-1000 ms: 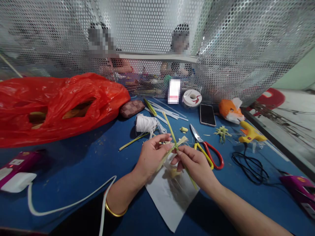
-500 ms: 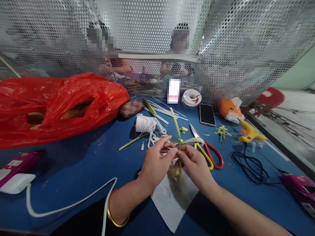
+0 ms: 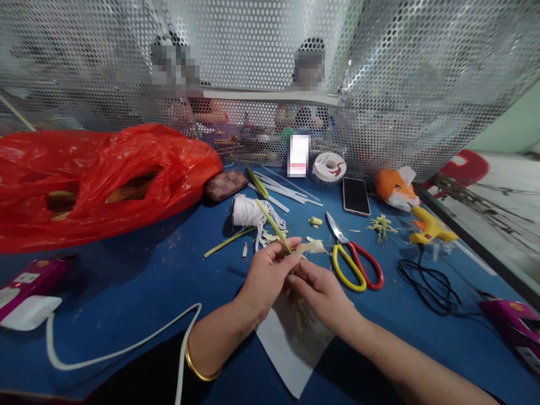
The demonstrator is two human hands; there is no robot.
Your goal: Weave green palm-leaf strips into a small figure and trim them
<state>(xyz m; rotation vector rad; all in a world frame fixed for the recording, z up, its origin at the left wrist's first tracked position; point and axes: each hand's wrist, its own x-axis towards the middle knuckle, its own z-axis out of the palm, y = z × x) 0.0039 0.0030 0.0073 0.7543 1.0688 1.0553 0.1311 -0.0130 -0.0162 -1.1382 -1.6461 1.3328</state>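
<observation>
My left hand pinches a pale green plant strip whose long end points up and left toward the white string. Close against it, my right hand grips the lower part of the same strip between thumb and fingers. A flat, pale end sticks out to the right above the right hand. The exact crossing of the strips is hidden by the fingers. Under both hands lies a white sheet of paper. Scissors with one yellow and one red handle rest open just right of the right hand.
A string spool, white strips and a checked pouch lie behind. A red plastic bag fills the left. To the right are a ribbon roll, a phone, a small green woven piece and a yellow glue gun.
The strip's long end has tilted from nearly upright to leaning left. The pale end at the right has shortened, and my right hand has dropped slightly, leaving the scissors more exposed.
</observation>
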